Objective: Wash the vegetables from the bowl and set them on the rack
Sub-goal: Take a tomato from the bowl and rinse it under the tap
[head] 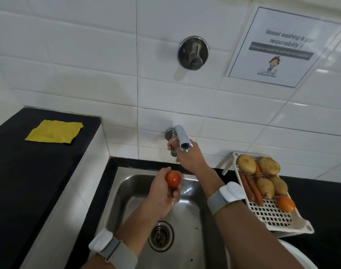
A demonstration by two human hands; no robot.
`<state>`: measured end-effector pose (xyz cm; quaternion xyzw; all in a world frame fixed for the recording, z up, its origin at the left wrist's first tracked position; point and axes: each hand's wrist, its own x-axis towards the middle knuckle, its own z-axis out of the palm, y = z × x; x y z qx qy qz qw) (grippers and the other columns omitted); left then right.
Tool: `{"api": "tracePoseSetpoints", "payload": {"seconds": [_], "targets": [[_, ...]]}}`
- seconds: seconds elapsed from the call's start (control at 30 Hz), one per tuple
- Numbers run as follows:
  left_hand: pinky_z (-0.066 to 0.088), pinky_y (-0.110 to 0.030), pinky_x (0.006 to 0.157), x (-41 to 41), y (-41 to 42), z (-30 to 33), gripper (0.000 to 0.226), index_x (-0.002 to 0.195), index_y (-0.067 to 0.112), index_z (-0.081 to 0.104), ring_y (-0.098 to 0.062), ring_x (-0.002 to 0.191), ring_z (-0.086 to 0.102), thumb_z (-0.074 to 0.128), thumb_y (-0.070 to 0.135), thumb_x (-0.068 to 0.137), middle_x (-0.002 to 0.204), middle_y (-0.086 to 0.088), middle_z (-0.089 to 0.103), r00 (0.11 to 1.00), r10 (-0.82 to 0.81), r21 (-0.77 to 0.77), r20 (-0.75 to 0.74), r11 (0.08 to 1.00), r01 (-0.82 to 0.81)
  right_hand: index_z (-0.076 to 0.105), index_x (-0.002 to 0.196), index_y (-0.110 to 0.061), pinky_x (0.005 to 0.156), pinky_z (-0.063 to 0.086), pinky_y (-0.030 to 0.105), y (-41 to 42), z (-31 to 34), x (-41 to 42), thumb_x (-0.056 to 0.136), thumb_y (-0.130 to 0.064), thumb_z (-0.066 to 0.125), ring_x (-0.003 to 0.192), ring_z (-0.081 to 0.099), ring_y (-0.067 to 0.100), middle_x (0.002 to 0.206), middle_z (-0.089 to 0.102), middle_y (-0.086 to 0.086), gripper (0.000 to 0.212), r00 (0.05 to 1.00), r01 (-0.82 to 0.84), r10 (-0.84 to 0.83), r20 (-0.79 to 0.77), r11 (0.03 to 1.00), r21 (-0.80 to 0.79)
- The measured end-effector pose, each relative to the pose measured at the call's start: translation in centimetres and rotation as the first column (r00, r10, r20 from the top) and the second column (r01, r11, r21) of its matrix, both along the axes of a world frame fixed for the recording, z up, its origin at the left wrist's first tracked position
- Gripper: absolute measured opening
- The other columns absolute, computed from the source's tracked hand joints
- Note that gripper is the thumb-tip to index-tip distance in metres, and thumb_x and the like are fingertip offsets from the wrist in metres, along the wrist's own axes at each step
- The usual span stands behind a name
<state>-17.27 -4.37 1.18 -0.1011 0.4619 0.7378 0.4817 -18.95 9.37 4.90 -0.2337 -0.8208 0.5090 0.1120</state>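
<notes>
I see my left hand holding a tomato over the steel sink. The fingers curl round it from below and the sides, so it sits in a soft cup. My right hand is up at the tap, with its fingers wrapped round the tap handle under the spout. I cannot see water running.

I think the tomato is light and round, with smooth skin that gets slippery when wet. It is soft inside, so a hard squeeze could squash it. The best hold is round its fat middle, with the palm under it.

The white rack sits on the counter just right of the sink. It holds potatoes, carrots and another tomato. The bowl is hard to make out.
</notes>
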Motion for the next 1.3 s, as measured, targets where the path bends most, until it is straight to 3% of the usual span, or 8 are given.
{"api": "tracePoseSetpoints", "payload": {"seconds": [0.1, 0.23, 0.6, 0.7, 0.87, 1.03, 1.17, 1.3], "targets": [[0.032, -0.021, 0.038, -0.1, 0.7, 0.1, 0.042, 0.087, 0.008, 0.067, -0.013, 0.041, 0.041, 0.048, 0.043, 0.100, 0.064, -0.010, 0.056, 0.999, 0.015, -0.019, 0.046, 1.000, -0.014, 0.072, 0.087, -0.028, 0.074, 0.064, 0.050, 0.0, -0.2, -0.4, 0.101, -0.022, 0.056, 0.089, 0.071, 0.028, 0.092, 0.075, -0.001, 0.022, 0.999, -0.020, 0.019, 0.031, 0.998, 0.056], [0.034, -0.023, 0.040, -0.2, 1.2, 0.5, 0.040, 0.096, 0.006, 0.066, -0.013, 0.044, 0.044, 0.049, 0.042, 0.100, 0.065, -0.010, 0.057, 0.995, 0.033, -0.022, 0.089, 0.999, -0.031, 0.070, 0.085, -0.034, 0.076, 0.064, 0.049, 0.1, -0.5, -0.4, 0.100, -0.021, 0.055, 0.080, 0.068, 0.015, 0.084, 0.072, -0.013, 0.025, 0.999, -0.028, 0.024, 0.035, 0.994, 0.101], [0.035, -0.023, 0.047, 0.0, 2.4, 2.8, 0.034, 0.099, 0.007, 0.061, -0.013, 0.049, 0.046, 0.051, 0.039, 0.100, 0.064, -0.009, 0.058, 0.997, 0.053, -0.040, 0.053, 0.998, -0.051, 0.068, 0.088, -0.034, 0.081, 0.062, 0.042, 0.0, 1.2, -0.3, 0.099, -0.037, 0.053, 0.082, 0.070, 0.017, 0.090, 0.074, -0.008, 0.019, 0.989, -0.126, 0.105, 0.107, 0.966, 0.225], [0.036, -0.023, 0.046, 0.0, 2.4, 3.0, 0.033, 0.102, 0.007, 0.061, -0.013, 0.050, 0.047, 0.054, 0.039, 0.099, 0.066, -0.009, 0.059, 0.998, 0.059, -0.032, 0.036, 0.998, -0.058, 0.071, 0.093, -0.032, 0.082, 0.057, 0.035, 0.2, 1.5, -0.1, 0.101, -0.028, 0.056, 0.086, 0.069, 0.013, 0.094, 0.073, -0.011, 0.018, 0.986, -0.145, 0.123, 0.115, 0.968, 0.207], [0.035, -0.022, 0.045, -0.1, 2.4, 3.4, 0.032, 0.097, 0.007, 0.060, -0.013, 0.048, 0.048, 0.056, 0.039, 0.098, 0.066, -0.010, 0.059, 0.998, 0.055, -0.036, 0.005, 0.998, -0.054, 0.068, 0.114, -0.010, 0.087, 0.058, 0.042, -0.3, 1.5, 1.5, 0.105, -0.021, 0.054, 0.095, 0.070, 0.026, 0.103, 0.074, 0.009, 0.020, 0.996, -0.012, -0.004, 0.092, 0.984, 0.179], [0.039, -0.021, 0.048, -0.1, 2.3, 3.6, 0.029, 0.104, 0.007, 0.062, -0.012, 0.051, 0.053, 0.060, 0.035, 0.097, 0.075, -0.013, 0.066, 0.996, 0.082, -0.036, 0.042, 0.996, -0.080, 0.067, 0.099, -0.012, 0.066, 0.054, 0.030, -0.4, 1.8, 2.2, 0.105, -0.024, 0.055, 0.077, 0.068, 0.021, 0.081, 0.070, -0.001, 0.018, 0.993, 0.049, -0.068, 0.093, 0.981, 0.188], [0.039, -0.019, 0.046, -0.4, 2.1, 3.9, 0.027, 0.108, 0.009, 0.063, -0.011, 0.053, 0.053, 0.062, 0.034, 0.097, 0.081, -0.013, 0.068, 0.994, 0.093, -0.027, 0.062, 0.995, -0.092, 0.063, 0.098, -0.010, 0.075, 0.058, 0.039, -0.5, 2.7, 1.4, 0.099, -0.018, 0.064, 0.085, 0.067, 0.027, 0.087, 0.067, 0.007, 0.008, 0.987, 0.032, -0.071, 0.146, 0.967, 0.254], [0.038, -0.019, 0.047, -0.6, 2.2, 4.2, 0.024, 0.104, 0.011, 0.063, -0.010, 0.052, 0.050, 0.063, 0.033, 0.097, 0.078, -0.011, 0.066, 0.992, 0.101, -0.036, 0.069, 0.994, -0.099, 0.067, 0.109, -0.003, 0.086, 0.061, 0.044, -0.6, 2.8, 1.3, 0.102, -0.022, 0.062, 0.097, 0.069, 0.033, 0.103, 0.071, 0.017, 0.021, 0.984, 0.026, -0.076, 0.159, 0.954, 0.299]]}}
